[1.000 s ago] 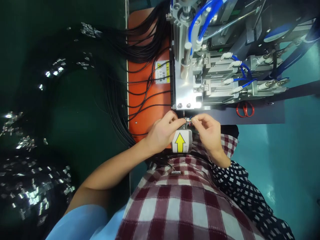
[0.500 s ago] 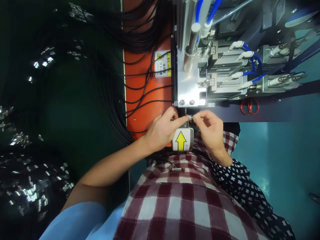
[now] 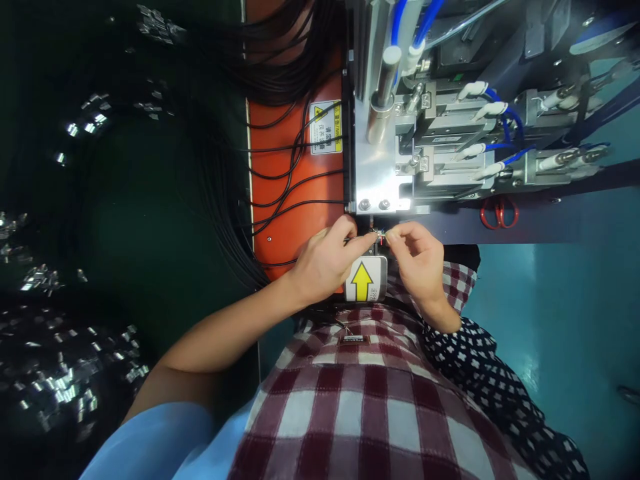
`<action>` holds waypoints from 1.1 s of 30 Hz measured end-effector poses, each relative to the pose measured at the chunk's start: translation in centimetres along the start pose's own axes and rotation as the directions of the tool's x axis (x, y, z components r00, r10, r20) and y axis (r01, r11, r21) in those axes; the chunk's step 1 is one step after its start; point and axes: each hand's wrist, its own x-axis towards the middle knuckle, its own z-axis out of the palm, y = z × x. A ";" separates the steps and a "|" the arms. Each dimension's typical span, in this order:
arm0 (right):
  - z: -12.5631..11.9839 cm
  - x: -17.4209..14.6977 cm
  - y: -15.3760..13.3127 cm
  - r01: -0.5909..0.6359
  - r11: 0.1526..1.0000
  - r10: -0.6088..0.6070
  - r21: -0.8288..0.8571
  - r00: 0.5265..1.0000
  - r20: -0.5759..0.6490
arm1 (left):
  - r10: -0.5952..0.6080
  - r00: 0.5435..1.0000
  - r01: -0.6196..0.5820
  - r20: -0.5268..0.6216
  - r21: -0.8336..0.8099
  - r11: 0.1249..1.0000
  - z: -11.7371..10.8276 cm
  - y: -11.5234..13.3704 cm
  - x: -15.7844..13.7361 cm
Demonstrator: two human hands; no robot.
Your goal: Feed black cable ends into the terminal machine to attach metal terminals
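Note:
My left hand [image 3: 327, 261] is closed with its index finger stretched toward the front edge of the machine. It holds the end of a black cable, mostly hidden under the fingers. Thin coloured wires [image 3: 382, 237], red among them, fan out at that fingertip. From the other side, my right hand [image 3: 420, 260] pinches these wires between thumb and index finger. Both fingertips almost meet just below the metal machine block [image 3: 377, 180]. A white guard with a yellow arrow [image 3: 362, 281] sits right under them. The wire tips are too small to make out.
Several black cables run across the orange machine bed [image 3: 300, 233] from a big bundle [image 3: 210, 180] on the left. Pneumatic cylinders [image 3: 455, 160] with blue hoses fill the upper right. Red-handled scissors [image 3: 499, 214] lie on the dark ledge. Shiny cable ends [image 3: 65, 393] lie at lower left.
My right hand and wrist have shifted slightly left. The left hand stays nearly still, with the wires between the fingertips as before.

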 end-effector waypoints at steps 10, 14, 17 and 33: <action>-0.3 0.0 0.4 -0.058 0.997 0.059 -0.054 0.998 0.015 | 0.034 0.999 -0.035 0.007 0.082 0.996 0.1 0.2 0.2; -1.0 0.1 -0.1 -0.026 0.991 0.023 -0.128 0.999 -0.025 | 0.037 0.999 -0.036 -0.016 0.056 0.998 0.2 0.1 0.2; -0.7 0.1 -0.5 0.003 0.991 -0.004 -0.137 1.000 -0.010 | 0.026 0.999 -0.025 -0.020 0.047 0.999 0.3 0.1 0.1; -0.2 0.1 0.4 0.109 0.983 -0.110 -0.145 0.994 0.001 | 0.042 0.999 -0.042 -0.006 0.012 0.999 0.2 0.1 0.4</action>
